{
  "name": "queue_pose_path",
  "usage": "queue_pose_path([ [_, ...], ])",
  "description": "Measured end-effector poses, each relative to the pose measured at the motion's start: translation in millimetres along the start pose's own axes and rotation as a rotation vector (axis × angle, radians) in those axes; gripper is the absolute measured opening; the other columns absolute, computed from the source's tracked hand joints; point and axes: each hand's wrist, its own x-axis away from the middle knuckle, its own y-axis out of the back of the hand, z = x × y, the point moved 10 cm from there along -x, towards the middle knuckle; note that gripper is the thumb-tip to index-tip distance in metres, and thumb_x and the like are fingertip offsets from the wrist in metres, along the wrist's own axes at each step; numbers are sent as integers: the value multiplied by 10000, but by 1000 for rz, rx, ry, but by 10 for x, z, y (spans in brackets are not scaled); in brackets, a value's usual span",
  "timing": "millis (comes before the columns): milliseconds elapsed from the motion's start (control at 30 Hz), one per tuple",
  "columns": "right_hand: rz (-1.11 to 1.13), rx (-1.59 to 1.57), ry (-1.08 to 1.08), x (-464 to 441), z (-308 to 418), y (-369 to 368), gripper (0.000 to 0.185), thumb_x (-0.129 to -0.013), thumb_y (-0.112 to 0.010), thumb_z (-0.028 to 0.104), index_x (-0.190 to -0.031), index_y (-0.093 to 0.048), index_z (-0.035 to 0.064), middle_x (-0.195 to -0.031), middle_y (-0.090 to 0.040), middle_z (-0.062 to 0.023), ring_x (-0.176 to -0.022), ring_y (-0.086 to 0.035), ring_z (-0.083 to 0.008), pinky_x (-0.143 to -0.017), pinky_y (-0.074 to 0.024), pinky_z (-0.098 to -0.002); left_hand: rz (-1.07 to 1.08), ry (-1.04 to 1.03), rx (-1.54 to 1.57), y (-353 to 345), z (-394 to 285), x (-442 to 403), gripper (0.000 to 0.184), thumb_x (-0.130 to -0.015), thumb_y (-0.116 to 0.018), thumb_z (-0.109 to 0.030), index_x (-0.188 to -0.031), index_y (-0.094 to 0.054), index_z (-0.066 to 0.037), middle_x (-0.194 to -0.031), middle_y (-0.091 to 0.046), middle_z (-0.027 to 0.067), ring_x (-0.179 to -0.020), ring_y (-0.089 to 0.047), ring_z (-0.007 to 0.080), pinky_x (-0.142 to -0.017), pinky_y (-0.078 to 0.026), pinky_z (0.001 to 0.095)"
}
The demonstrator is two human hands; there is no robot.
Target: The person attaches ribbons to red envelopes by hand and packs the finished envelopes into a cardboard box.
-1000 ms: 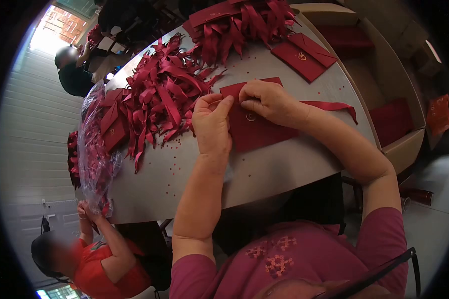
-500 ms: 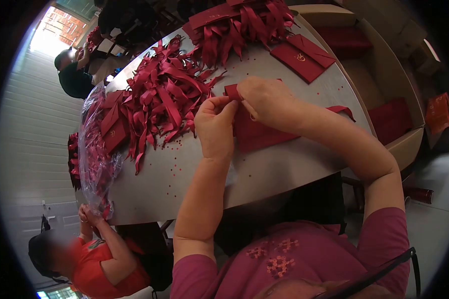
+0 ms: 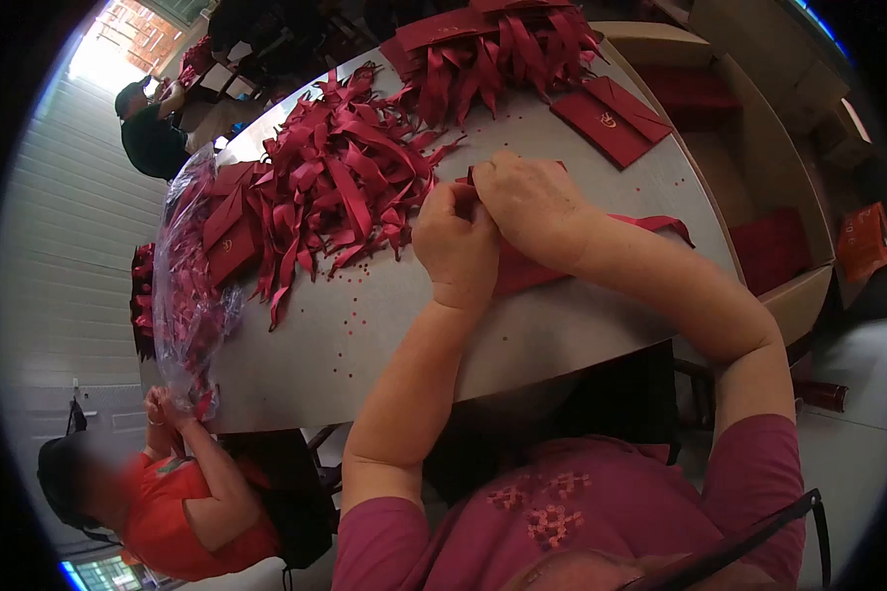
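Observation:
A dark red paper gift bag (image 3: 532, 273) lies on the table under my hands, partly covered by them. My left hand (image 3: 455, 241) is closed, its thumb and fingers pinched at the bag's far left edge. Against it, my right hand (image 3: 532, 202) is also closed, with its fingertips at the same edge. What exactly sits between the fingertips, bag edge or ribbon, is mostly hidden. A red ribbon (image 3: 672, 227) sticks out past my right forearm.
Loose red ribbons (image 3: 335, 167) are heaped beyond my hands, near stacked ribboned bags (image 3: 493, 59). Another flat bag (image 3: 611, 120) lies at the right. A cardboard box (image 3: 774, 163) stands beside the table (image 3: 384, 345). At left are clear plastic wrap (image 3: 182, 295) and a seated person (image 3: 202, 512).
My left hand has turned and moved slightly right, closing up against my right hand. The bag's visible part is smaller. The view has shifted a little.

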Motion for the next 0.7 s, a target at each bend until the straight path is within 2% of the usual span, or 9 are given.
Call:
queue_pose_path([
  [100, -38, 56, 29, 13, 68, 55, 105, -814, -551, 72, -898, -578, 14, -911, -606, -163, -840, -626, -324, -742, -520, -393, 55, 128, 293, -47, 132, -44, 84, -834, -622, -54, -882, -652, 8, -825, -681, 92, -695, -625, 162, -644, -495, 328],
  [233, -123, 37, 77, 32, 67, 64, 103, -805, -566, 56, -884, -582, -7, -876, -602, -171, -802, -620, -325, -715, -521, -387, 62, 85, 450, -20, -15, -40, 123, -873, -592, -58, -960, -660, -4, -829, -681, 63, -674, -622, 141, -588, -493, 303],
  [300, -154, -127, 30, -28, -149, 104, 113, -809, -577, 55, -897, -600, -13, -872, -609, -177, -793, -622, -311, -694, -518, -362, 162, 459, 792, -186, 181, 41, 168, -892, -561, -45, -1032, -650, -15, -828, -671, 47, -616, -600, 102, -515, -470, 244],
  [333, -189, -290, -17, -43, -280, 149, 124, -813, -589, 53, -910, -617, -19, -867, -616, -183, -784, -624, -297, -672, -515, -338, 162, 461, 791, -193, 194, 43, 168, -892, -561, -45, -1032, -650, -15, -828, -671, 47, -616, -600, 102, -515, -470, 244],
  [367, -108, -551, -141, -31, -465, 56, 126, -851, -597, 59, -936, -644, -21, -845, -643, -123, -775, -624, -195, -657, -496, -281, 174, 452, 780, -210, 204, 44, 179, -896, -561, -52, -1051, -644, -18, -821, -668, 48, -591, -589, 88, -490, -458, 226],
  [400, -105, -551, -140, -14, -513, 48, 126, -851, -597, 59, -936, -644, -21, -845, -643, -123, -775, -624, -195, -657, -496, -281, 184, 443, 768, -223, 213, 45, 191, -899, -562, -59, -1070, -637, -21, -813, -664, 48, -567, -577, 73, -466, -445, 207],
  [467, 134, -1011, -381, 76, -686, -323, 124, -889, -594, 76, -950, -653, -15, -839, -637, -37, -786, -586, -100, -680, -484, -253, 204, 456, 743, -242, 247, 49, 191, -895, -574, -64, -1068, -637, -12, -792, -658, 44, -549, -566, 71, -459, -441, 213],
  [567, 91, -981, -367, 102, -679, -244, 115, -901, -588, 74, -944, -649, -13, -814, -608, 15, -764, -547, -56, -679, -482, -244, 226, 399, 649, -253, 226, 28, 196, -888, -597, -74, -1064, -639, 1, -749, -645, 31, -537, -550, 63, -460, -434, 214],
  [700, -25, -977, -234, 82, -738, -244, 122, -896, -596, 79, -966, -649, -6, -820, -615, 9, -744, -547, -52, -657, -479, -227, 271, 350, 569, -273, 143, 9, 194, -865, -615, -55, -1045, -650, 9, -729, -639, 21, -556, -534, 48, -479, -426, 209],
])
